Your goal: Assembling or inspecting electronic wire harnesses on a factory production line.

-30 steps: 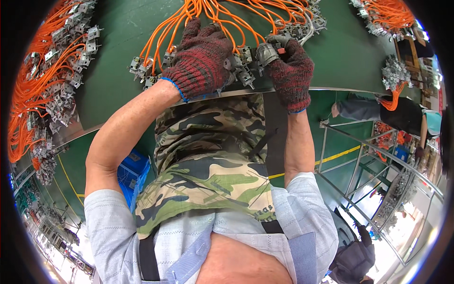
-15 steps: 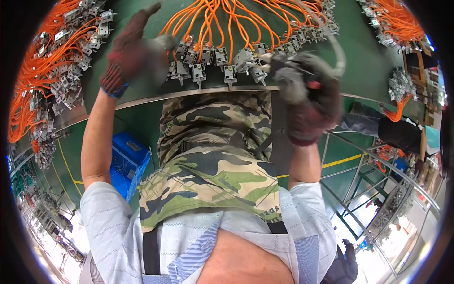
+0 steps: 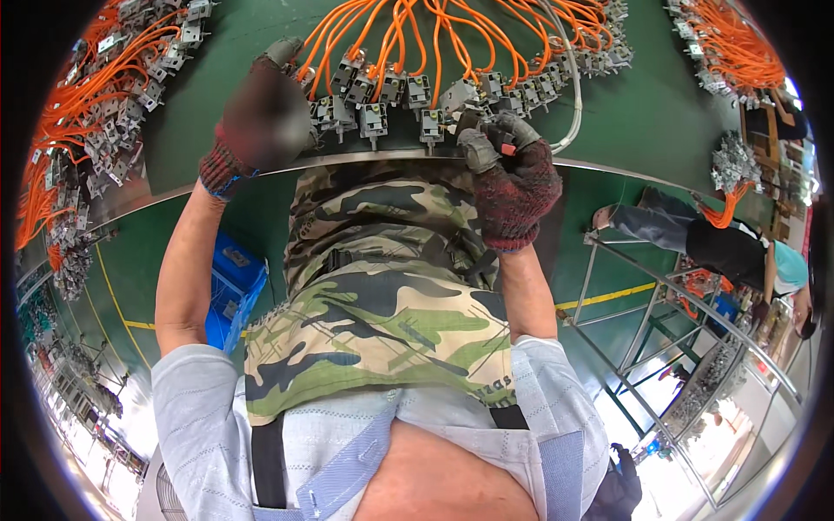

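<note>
My left hand (image 3: 261,117), in a dark red knitted glove with grey fingertips, is over the green table at the left end of a row of grey metal connector blocks (image 3: 373,122). Its upper fingers are stretched out and apart from the thumb side; a blur covers its middle, and nothing held shows. My right hand (image 3: 519,187), gloved alike, is closed around a dark handheld tool (image 3: 498,137) with a red part and a pale hose (image 3: 575,95). The tool's front end is close by a block (image 3: 460,95) in the row; whether they touch is hidden. Orange cables (image 3: 417,39) fan out from the blocks.
More orange cables with metal blocks lie in heaps at the left (image 3: 130,78) and far right (image 3: 730,52). A metal edge (image 3: 347,158) borders the table. Below are a blue crate (image 3: 234,278) and, at right, a metal rack frame (image 3: 643,330) with another person (image 3: 721,243) beyond.
My right hand with the tool has moved left and inward to the row of blocks. My left hand has shifted right, closer to the blocks. The pale hose has swung left.
</note>
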{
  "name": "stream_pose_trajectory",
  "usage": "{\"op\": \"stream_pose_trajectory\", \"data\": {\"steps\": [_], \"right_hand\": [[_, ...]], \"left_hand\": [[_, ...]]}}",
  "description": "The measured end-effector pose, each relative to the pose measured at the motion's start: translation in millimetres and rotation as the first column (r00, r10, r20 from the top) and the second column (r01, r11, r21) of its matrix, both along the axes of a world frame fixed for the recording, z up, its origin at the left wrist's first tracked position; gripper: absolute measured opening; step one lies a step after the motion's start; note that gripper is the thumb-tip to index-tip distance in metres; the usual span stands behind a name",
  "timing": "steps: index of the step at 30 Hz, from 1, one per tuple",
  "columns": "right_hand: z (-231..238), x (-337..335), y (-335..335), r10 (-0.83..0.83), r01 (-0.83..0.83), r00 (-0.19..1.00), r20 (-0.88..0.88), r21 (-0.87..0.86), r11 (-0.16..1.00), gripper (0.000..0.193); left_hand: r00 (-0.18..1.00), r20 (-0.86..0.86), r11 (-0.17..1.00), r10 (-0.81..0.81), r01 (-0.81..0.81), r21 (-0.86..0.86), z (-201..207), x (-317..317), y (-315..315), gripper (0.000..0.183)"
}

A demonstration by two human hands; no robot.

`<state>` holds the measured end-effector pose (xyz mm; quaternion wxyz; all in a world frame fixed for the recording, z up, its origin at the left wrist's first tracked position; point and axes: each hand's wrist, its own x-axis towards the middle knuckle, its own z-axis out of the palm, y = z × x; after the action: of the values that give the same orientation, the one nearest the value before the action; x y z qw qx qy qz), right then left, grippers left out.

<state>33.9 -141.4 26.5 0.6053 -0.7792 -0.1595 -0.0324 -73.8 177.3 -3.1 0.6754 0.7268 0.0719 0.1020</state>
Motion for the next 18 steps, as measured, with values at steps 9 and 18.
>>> {"op": "stream_pose_trajectory", "data": {"steps": [9, 18], "right_hand": [[5.6, -2.9, 0.2, 0.047, -0.038, 0.995, 0.087, -0.1, 0.994, 0.03], [2.6, 31.6, -26.9, 0.006, 0.015, 0.987, 0.162, -0.131, 0.991, 0.031]], "left_hand": [[0.995, 0.086, 0.875, -0.042, -0.005, 0.484, 2.9, 3.7, -1.2, 0.112], [0.976, 0.163, 0.671, 0.142, -0.216, 0.709, 12.4, 26.6, -84.0, 0.087]]}}
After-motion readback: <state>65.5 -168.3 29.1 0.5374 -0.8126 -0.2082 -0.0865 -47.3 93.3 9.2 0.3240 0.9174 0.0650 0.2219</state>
